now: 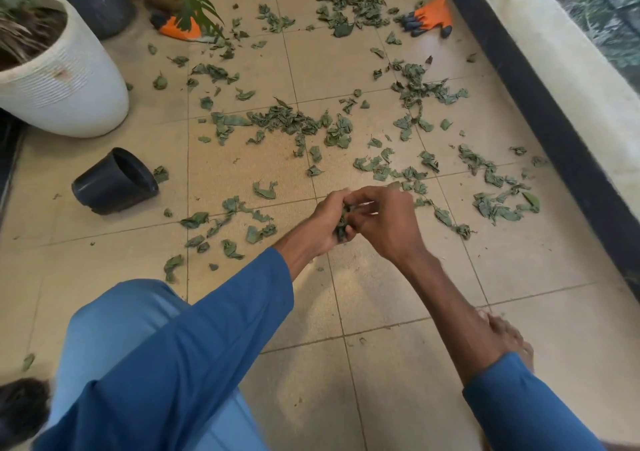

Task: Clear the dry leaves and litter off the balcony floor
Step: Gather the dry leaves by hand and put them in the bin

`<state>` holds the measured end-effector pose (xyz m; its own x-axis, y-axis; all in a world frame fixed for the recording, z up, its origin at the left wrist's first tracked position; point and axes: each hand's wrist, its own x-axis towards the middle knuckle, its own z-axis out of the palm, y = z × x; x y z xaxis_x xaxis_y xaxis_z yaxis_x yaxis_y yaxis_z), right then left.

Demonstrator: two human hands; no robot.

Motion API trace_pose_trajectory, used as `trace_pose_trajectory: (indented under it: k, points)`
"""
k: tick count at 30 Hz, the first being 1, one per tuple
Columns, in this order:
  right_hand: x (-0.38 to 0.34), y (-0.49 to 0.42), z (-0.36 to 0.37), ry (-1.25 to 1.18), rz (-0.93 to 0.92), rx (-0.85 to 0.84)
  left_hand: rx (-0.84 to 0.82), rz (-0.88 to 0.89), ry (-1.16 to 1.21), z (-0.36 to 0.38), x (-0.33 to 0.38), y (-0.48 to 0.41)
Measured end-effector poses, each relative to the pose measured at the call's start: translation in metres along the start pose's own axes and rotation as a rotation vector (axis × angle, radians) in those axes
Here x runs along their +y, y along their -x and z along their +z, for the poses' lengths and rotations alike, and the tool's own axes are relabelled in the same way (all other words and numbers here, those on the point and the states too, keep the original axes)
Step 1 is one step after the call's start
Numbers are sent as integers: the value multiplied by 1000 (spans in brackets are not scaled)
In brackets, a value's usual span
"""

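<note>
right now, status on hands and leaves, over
Left hand grips a wad of leaves, right hand pinching it too. Dry leaves scattered over most tiles. Tipped black pot and orange gloves lie among them.

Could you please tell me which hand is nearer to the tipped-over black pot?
Left. The left hand lies right of the black pot, well apart; the right hand is beyond it, farther right. Both grip one clump of leaves.

Floor tiles [381,312] looking matt, grainy beige. Leaves [287,121] lying dry, crinkled, dull green. White pot [69,83] showing ribbed matt surface; beside it, black pot [107,187] looking smooth plastic, faintly shiny.
</note>
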<state>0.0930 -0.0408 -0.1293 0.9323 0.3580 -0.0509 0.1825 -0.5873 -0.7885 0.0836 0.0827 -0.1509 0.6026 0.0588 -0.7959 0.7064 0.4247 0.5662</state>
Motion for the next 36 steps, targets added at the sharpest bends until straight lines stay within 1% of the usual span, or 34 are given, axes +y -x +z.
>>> trace_pose_trajectory:
  k: [4,8,11,14,16,18,19,20,21,22,24,26,27,30,32,33,36]
  points:
    - [-1,4,8,62,-62,4,86,16,-67,-3,-2,-6]
    - [2,6,6,127,-215,-9,142,54,-66,0,-4,-11]
    - [8,7,2,164,-208,-33,168,69,-65,5,-5,-13]
    - [14,2,-7,171,-207,-70,152,70,-68,9,-4,-11]
    - [15,1,-19,74,-219,-116,134,81,-59,11,-1,-9]
    - [18,1,-31,-140,-173,-115,128,104,-53,14,1,-7]
    - [23,0,-37,-262,-121,-76,127,114,-44,15,2,-6]
    - [32,-1,-43,-333,-67,-15,121,120,-31,16,3,-6]
    - [43,-2,-48,-339,-17,62,112,122,-21,16,4,-6]
    - [56,-4,-52,-261,33,144,102,122,-9,15,5,-7]
    - [93,-6,-61,-5,139,267,79,114,17,14,7,-7]
    - [129,-6,-69,210,256,317,64,102,37,11,8,-8]
    - [147,-5,-72,297,320,296,59,96,39,10,8,-8]
    - [182,2,-71,458,478,125,44,75,31,8,6,-9]
    - [196,12,-63,518,473,46,24,53,15,7,4,-9]
    - [201,18,-58,530,441,56,12,40,10,7,3,-9]
    - [200,32,-44,484,382,186,-20,10,3,7,2,-8]
